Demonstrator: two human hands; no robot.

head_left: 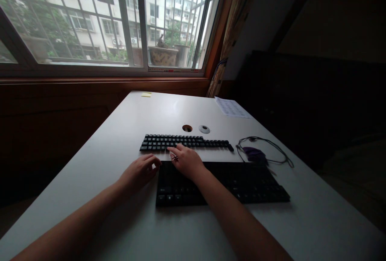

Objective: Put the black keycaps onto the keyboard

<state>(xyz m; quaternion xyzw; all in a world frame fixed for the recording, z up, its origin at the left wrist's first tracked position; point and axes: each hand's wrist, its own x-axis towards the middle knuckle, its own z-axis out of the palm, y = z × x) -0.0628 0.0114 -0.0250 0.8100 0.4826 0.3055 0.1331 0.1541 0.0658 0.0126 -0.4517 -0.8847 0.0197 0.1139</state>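
A black keyboard (250, 184) lies on the white table, with keycaps in its front rows; its upper left part is too dark to make out. Loose black keycaps (157, 142) stand in rows just behind it. My left hand (143, 169) is at the keyboard's far left corner, fingers curled and gripping that edge. Over the keyboard's back edge, my right hand (187, 160) reaches to the keycap rows, its index finger extended onto the front row. A small shiny wire piece (173, 157) shows under its fingers; its kind is unclear.
A coiled black cable (280, 152) and a dark purple item (255, 154) lie right of the keycaps. Behind are a round table hole (187, 128), a grey ring (204, 129), printed paper (232, 108) and yellow notes (146, 94). A barred window stands beyond the table.
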